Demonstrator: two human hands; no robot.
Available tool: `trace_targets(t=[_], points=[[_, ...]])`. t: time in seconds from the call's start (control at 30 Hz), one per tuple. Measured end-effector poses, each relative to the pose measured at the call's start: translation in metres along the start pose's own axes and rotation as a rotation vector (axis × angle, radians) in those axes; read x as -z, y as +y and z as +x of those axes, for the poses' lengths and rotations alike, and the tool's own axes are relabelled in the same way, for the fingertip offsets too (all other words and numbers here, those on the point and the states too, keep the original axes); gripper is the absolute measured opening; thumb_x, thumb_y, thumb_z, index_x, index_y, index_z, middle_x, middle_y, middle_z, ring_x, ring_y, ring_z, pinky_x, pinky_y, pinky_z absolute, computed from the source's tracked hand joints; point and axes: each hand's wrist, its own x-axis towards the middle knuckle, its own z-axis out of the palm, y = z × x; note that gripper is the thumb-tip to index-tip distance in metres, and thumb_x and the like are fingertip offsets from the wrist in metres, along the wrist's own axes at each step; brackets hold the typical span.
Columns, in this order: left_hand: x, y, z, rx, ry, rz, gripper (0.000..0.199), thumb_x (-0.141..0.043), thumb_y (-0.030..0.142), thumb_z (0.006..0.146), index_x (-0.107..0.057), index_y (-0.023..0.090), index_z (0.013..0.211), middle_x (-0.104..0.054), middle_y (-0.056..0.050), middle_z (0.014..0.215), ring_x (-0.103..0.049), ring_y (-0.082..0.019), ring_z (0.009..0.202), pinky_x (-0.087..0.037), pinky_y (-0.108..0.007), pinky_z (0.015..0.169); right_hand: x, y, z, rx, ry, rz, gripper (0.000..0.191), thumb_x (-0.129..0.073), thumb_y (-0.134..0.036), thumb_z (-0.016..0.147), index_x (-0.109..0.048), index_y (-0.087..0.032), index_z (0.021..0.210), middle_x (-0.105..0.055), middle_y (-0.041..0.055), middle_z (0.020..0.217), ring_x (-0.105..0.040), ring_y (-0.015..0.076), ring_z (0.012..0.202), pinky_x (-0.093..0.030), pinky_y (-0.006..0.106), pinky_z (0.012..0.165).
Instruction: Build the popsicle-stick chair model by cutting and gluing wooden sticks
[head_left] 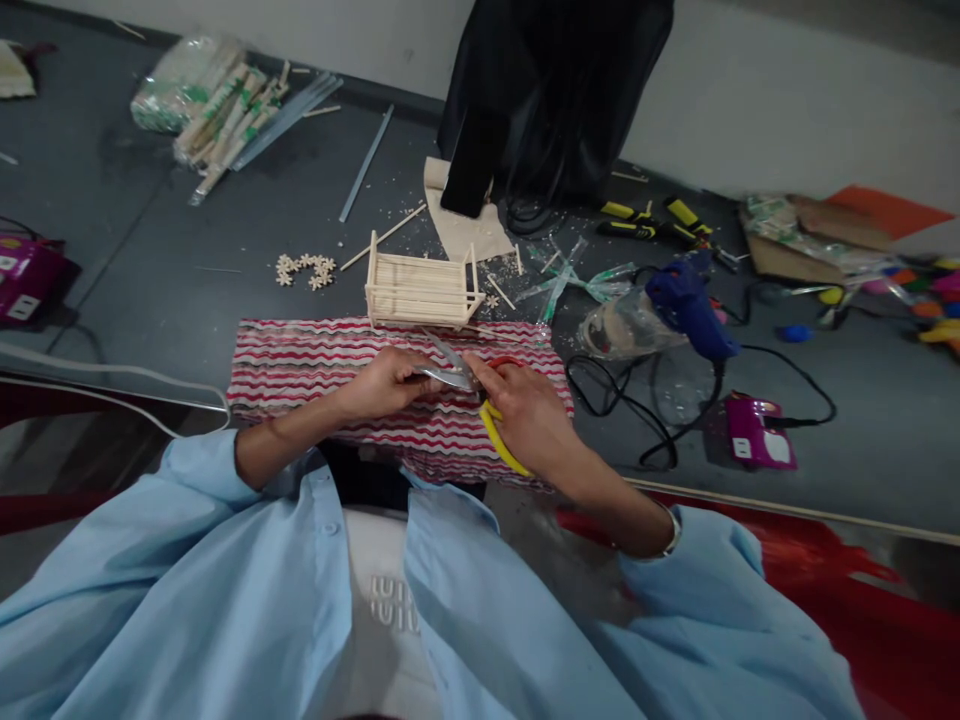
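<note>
Right hand (529, 410) closed round the handles, I hold the scissors (454, 378) over the striped cloth (300, 370), their blades parted and pointing leftward. My left hand (386, 383) has its fingers bunched at the lower blade, probably to steady a small piece there; I cannot tell whether anything is pinched between them. Working above the cloth seems sensible, since it covers the edge of the bench (135, 250) and may catch offcuts. To the cloth's right sits a purple box (761, 430) with a black cord running into it. At the cloth's far edge stands the small stick model (420, 288), within easy reach of both hands. Beyond the cloth's left part, flower-shaped pieces (321, 270) lie in a curve, perhaps grouped for picking up singly. Past its right end, a blue glue gun (686, 300) rests against a clear bottle (626, 325), likely to keep it off the surface. Farther beyond the cloth's middle, a phone (474, 165) leans against a black bag (555, 90), presumably propped for viewing.
</note>
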Motion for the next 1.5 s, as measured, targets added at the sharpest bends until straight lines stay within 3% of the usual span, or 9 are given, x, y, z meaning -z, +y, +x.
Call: trace_targets(t=[0.13,0.3,0.67,0.8,0.97,1.07,1.3,1.5], points=[[0.001,0.001,0.000,-0.010,-0.012,-0.025,0.022,-0.062,0.031,0.087,-0.074,0.013,0.084,-0.074,-0.005,0.075,-0.064,-0.013,0.064,-0.049,-0.021,0.062,0.001,-0.001,0.001,0.011,0.008,-0.005,0.060,-0.042,-0.013,0.092,-0.038,-0.019,0.151,-0.064,0.0136,0.107,-0.057,0.0260,0.095,-0.041,0.035,0.085],[0.004,0.007,0.001,-0.033,-0.033,0.011,0.026,-0.060,0.034,0.088,-0.073,0.014,0.081,-0.072,-0.004,0.071,-0.063,-0.013,0.064,-0.047,-0.020,0.061,0.000,0.001,0.004,0.034,0.013,-0.021,0.042,-0.044,-0.012,0.089,-0.057,-0.015,0.129,-0.065,0.0140,0.099,-0.058,0.0257,0.090,-0.041,0.033,0.080],[0.005,0.007,0.004,-0.025,-0.062,0.115,0.025,-0.059,0.033,0.089,-0.073,0.015,0.081,-0.071,-0.002,0.070,-0.060,-0.011,0.062,-0.041,-0.018,0.059,-0.007,0.001,0.001,-0.021,0.001,-0.007,0.036,-0.045,-0.013,0.087,-0.056,-0.011,0.121,-0.067,0.0153,0.097,-0.061,0.0257,0.089,-0.041,0.031,0.076],[0.006,0.014,0.005,0.015,-0.040,-0.020,0.029,-0.058,0.038,0.090,-0.070,0.013,0.080,-0.068,-0.002,0.071,-0.059,-0.011,0.066,-0.043,-0.019,0.061,-0.011,0.005,-0.006,-0.012,0.052,0.112,0.033,-0.045,-0.015,0.087,-0.057,-0.012,0.117,-0.071,0.0107,0.088,-0.064,0.0221,0.079,-0.040,0.028,0.067],[0.009,0.023,0.006,0.142,-0.049,-0.375,0.036,-0.066,0.047,0.085,-0.067,0.012,0.074,-0.065,-0.002,0.068,-0.058,-0.011,0.066,-0.047,-0.020,0.064,-0.007,0.009,-0.021,-0.084,0.288,0.299,0.025,-0.043,-0.027,0.094,-0.060,-0.017,0.110,-0.071,0.0062,0.083,-0.063,0.0175,0.067,-0.040,0.025,0.062],[0.009,0.023,0.005,0.213,-0.086,-0.527,0.035,-0.072,0.046,0.081,-0.069,0.012,0.075,-0.069,-0.004,0.070,-0.061,-0.011,0.067,-0.049,-0.021,0.067,-0.002,0.011,-0.024,-0.101,0.342,0.406,0.026,-0.043,-0.032,0.096,-0.059,-0.016,0.109,-0.070,0.0059,0.081,-0.063,0.0170,0.066,-0.043,0.025,0.063],[0.007,0.021,0.004,0.303,-0.073,-0.691,0.034,-0.083,0.043,0.070,-0.072,0.012,0.079,-0.074,-0.005,0.073,-0.068,-0.013,0.069,-0.055,-0.024,0.071,0.005,0.007,-0.020,0.043,0.214,0.499,0.028,-0.046,-0.025,0.095,-0.057,-0.018,0.120,-0.072,0.0096,0.103,-0.067,0.0206,0.092,-0.049,0.030,0.080],[0.007,0.027,0.006,0.304,-0.073,-0.648,0.037,-0.084,0.044,0.067,-0.072,0.012,0.080,-0.073,-0.002,0.072,-0.067,-0.011,0.067,-0.055,-0.023,0.068,0.007,0.004,-0.014,0.048,0.147,0.432,0.029,-0.048,-0.026,0.095,-0.058,-0.017,0.121,-0.072,0.0100,0.105,-0.067,0.0217,0.093,-0.048,0.031,0.080]])
